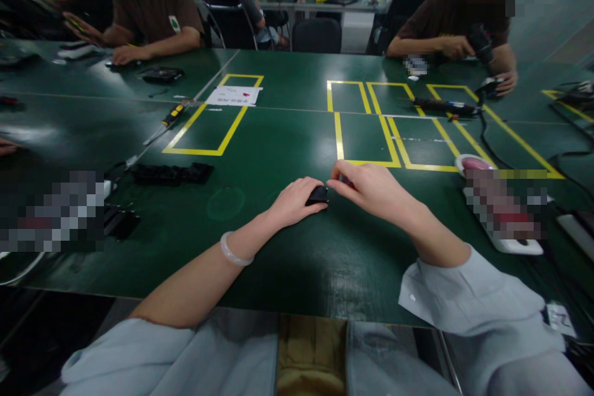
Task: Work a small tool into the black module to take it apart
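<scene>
On the green table in front of me, my left hand [297, 198] is closed around a small black object [317, 196] with a rounded top, perhaps a mouse-like casing. Its far side is hidden under my fingers. My right hand [366, 185] is just to the right, thumb and index finger pinched together close to the black object's right end. Whether anything thin sits in that pinch I cannot make out. A black strip-shaped item [171, 173] lies to the left of my left hand.
Yellow tape rectangles [340, 136] mark the green table [297, 278]. A yellow-black screwdriver [174, 114] and white paper [234, 96] lie left. To the right are a black corded tool [443, 106] and a white object [515, 244]. Two people in brown shirts [158, 6] work opposite.
</scene>
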{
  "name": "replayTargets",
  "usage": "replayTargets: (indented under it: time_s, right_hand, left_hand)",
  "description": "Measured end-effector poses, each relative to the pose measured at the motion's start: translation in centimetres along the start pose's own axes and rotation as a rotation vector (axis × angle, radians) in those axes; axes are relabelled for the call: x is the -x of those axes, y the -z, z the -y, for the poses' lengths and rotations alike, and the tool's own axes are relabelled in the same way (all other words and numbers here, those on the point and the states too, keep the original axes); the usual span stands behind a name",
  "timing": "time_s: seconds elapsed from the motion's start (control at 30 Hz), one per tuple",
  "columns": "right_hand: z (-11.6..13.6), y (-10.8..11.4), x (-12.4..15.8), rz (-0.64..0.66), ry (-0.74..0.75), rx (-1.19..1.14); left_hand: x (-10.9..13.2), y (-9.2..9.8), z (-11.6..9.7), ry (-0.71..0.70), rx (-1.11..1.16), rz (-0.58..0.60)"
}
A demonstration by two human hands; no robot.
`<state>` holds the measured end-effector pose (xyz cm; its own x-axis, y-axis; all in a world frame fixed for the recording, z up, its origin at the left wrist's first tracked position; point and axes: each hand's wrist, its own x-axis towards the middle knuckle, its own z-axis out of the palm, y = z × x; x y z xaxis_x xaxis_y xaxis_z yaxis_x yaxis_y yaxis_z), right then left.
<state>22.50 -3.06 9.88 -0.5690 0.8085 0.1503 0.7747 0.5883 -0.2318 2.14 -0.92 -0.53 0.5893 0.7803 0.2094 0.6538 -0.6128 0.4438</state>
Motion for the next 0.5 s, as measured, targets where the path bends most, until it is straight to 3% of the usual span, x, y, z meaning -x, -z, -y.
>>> replayTargets:
  time_s: [0.5]
  right_hand:
    - [0.33,0.30,0.17,0.000,0.009,-0.031]
  left_hand:
    - [-0.05,0.06,-0.09,-0.003,0.012,0.001]
